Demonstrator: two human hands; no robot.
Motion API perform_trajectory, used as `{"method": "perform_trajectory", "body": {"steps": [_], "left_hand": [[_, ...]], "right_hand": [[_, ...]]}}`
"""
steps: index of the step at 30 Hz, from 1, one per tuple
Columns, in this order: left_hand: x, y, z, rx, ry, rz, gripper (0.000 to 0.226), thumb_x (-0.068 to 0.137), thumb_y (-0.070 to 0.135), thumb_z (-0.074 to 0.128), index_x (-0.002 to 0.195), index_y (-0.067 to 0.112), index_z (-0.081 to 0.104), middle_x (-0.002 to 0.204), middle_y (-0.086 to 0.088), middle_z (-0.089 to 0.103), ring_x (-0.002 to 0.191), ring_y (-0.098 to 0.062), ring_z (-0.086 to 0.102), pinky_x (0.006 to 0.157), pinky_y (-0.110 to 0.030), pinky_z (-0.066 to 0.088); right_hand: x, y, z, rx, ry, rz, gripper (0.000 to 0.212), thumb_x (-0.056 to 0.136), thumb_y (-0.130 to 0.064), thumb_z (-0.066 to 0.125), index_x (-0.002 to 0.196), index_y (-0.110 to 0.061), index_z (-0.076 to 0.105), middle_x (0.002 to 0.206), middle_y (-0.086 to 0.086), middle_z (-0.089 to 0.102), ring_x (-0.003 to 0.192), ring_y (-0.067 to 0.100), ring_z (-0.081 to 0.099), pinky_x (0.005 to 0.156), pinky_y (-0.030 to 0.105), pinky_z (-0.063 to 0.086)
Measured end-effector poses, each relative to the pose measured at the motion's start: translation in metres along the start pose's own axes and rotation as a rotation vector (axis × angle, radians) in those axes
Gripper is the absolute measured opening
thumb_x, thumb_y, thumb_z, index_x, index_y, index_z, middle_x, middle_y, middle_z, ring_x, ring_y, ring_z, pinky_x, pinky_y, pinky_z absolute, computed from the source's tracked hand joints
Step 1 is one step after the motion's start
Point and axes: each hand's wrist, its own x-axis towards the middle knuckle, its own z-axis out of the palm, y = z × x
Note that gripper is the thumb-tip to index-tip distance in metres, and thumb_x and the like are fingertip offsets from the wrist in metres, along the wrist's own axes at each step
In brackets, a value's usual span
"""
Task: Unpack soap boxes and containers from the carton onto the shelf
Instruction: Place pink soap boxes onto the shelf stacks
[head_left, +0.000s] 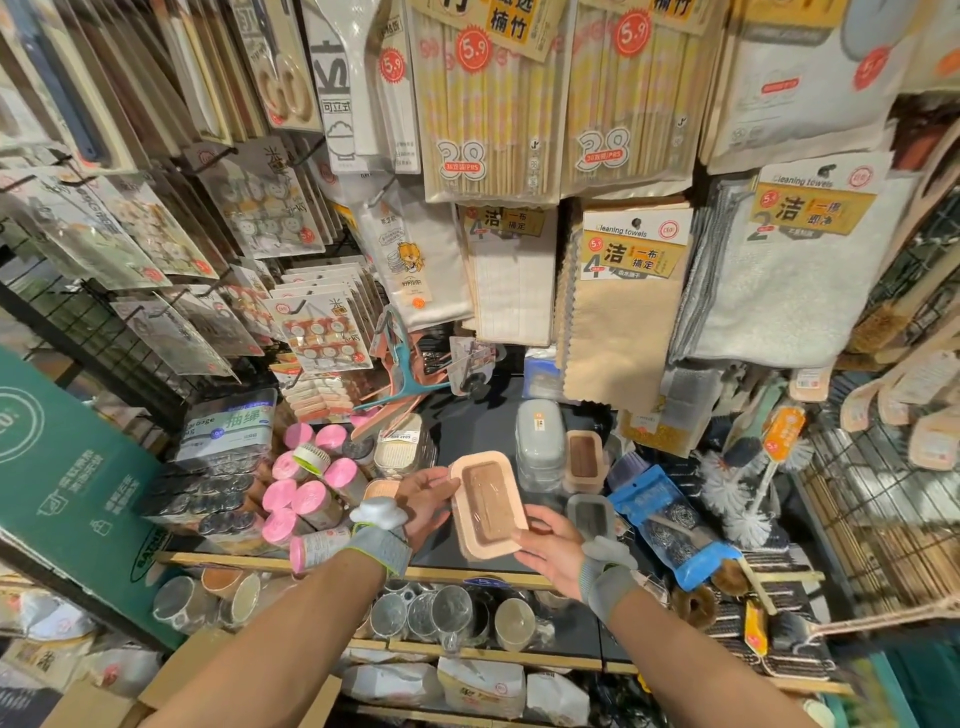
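A peach-coloured soap box (487, 503) with a brown see-through lid hangs above the dark shelf (467, 421). My left hand (426, 499) grips its left long edge and my right hand (550, 545) grips its near right corner. Another peach soap box (584, 460) stands on the shelf behind, beside a stack of grey soap boxes (540, 447). One grey soap box (590, 514) lies just right of my right hand. A clear-wrapped soap box pack (402, 449) sits left of centre. The brown carton (171, 680) shows at the bottom left, its inside hidden.
Pink-lidded jars (311, 488) crowd the shelf's left side. A blue pack of steel scourers (670, 525) and white brushes (737, 499) lie to the right. Towels and chopstick packs hang overhead. A green box (62, 488) leans at left. Metal cups (447, 613) fill the shelf below.
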Motion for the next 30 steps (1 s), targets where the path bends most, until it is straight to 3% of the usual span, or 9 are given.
{"method": "perform_trajectory", "body": {"steps": [4,9,14,17,21,24,26,28,30], "left_hand": [[0.014,-0.003,0.013,0.129,0.064,-0.067,0.011,0.092,0.006,0.056,0.102,0.008,0.060,0.073,0.000,0.065,0.061,-0.010,0.055,0.047,-0.016,0.041],[0.027,-0.010,0.030,0.110,0.055,-0.088,0.015,0.092,-0.009,0.048,0.102,0.001,0.050,0.070,-0.015,0.053,0.036,-0.008,0.051,0.032,-0.013,0.031],[0.057,-0.022,0.053,0.180,0.086,-0.144,0.015,0.089,-0.013,0.049,0.093,0.001,0.051,0.072,-0.015,0.053,0.035,-0.009,0.050,0.030,-0.013,0.028],[0.085,-0.036,0.065,0.247,0.048,-0.164,0.013,0.091,-0.012,0.046,0.092,0.000,0.050,0.065,-0.014,0.055,0.033,-0.009,0.046,0.031,-0.011,0.026],[0.120,-0.058,0.078,0.402,-0.011,-0.134,0.026,0.097,-0.007,0.029,0.092,0.003,0.052,0.070,-0.016,0.049,0.037,-0.014,0.046,0.034,-0.011,0.027],[0.151,-0.077,0.097,0.451,-0.115,-0.201,0.025,0.094,-0.011,0.038,0.097,0.003,0.058,0.073,-0.011,0.050,0.051,-0.013,0.049,0.036,-0.015,0.033],[0.167,-0.089,0.112,0.433,-0.170,-0.224,0.025,0.095,-0.006,0.042,0.105,0.009,0.060,0.081,-0.003,0.054,0.062,-0.007,0.054,0.046,-0.008,0.040],[0.181,-0.101,0.124,0.437,-0.217,-0.156,0.030,0.095,-0.005,0.043,0.118,0.008,0.058,0.093,-0.003,0.057,0.080,-0.011,0.055,0.062,-0.008,0.045],[0.197,-0.115,0.134,0.463,-0.175,-0.006,0.031,0.093,-0.009,0.045,0.120,-0.004,0.057,0.109,-0.013,0.059,0.097,-0.022,0.052,0.081,-0.018,0.046]], "right_hand": [[0.004,-0.008,-0.019,0.009,0.067,-0.010,0.051,0.084,0.003,0.064,0.131,-0.006,0.046,0.123,0.012,0.058,0.115,0.029,0.057,0.096,0.040,0.046],[0.007,-0.027,-0.048,0.000,0.214,-0.038,0.024,0.088,0.002,0.059,0.109,-0.008,0.053,0.107,0.011,0.060,0.107,0.029,0.055,0.101,0.041,0.044],[0.029,-0.050,-0.081,-0.018,0.431,-0.067,0.032,0.087,0.005,0.059,0.118,0.001,0.054,0.106,0.016,0.058,0.104,0.029,0.056,0.092,0.035,0.048],[0.044,-0.064,-0.103,-0.069,0.480,-0.059,0.028,0.087,0.008,0.056,0.112,-0.004,0.053,0.103,0.018,0.059,0.084,0.023,0.057,0.070,0.022,0.052],[0.070,-0.079,-0.133,-0.003,0.435,0.074,0.019,0.093,0.010,0.044,0.097,-0.007,0.050,0.110,0.017,0.045,0.085,0.026,0.052,0.087,0.034,0.047],[0.098,-0.078,-0.151,0.013,0.497,0.070,0.020,0.093,0.007,0.047,0.108,-0.003,0.052,0.085,0.012,0.053,0.080,0.025,0.051,0.074,0.030,0.053],[0.107,-0.074,-0.156,0.059,0.478,0.058,0.019,0.093,0.006,0.046,0.104,-0.008,0.049,0.075,0.008,0.050,0.068,0.020,0.049,0.053,0.023,0.050],[0.120,-0.068,-0.163,0.022,0.460,0.024,0.025,0.092,0.008,0.049,0.109,-0.010,0.046,0.077,0.008,0.053,0.066,0.018,0.049,0.058,0.028,0.046],[0.131,-0.061,-0.167,-0.027,0.456,-0.040,0.037,0.089,0.005,0.056,0.121,-0.010,0.044,0.077,0.009,0.054,0.066,0.019,0.047,0.068,0.041,0.047]]}}
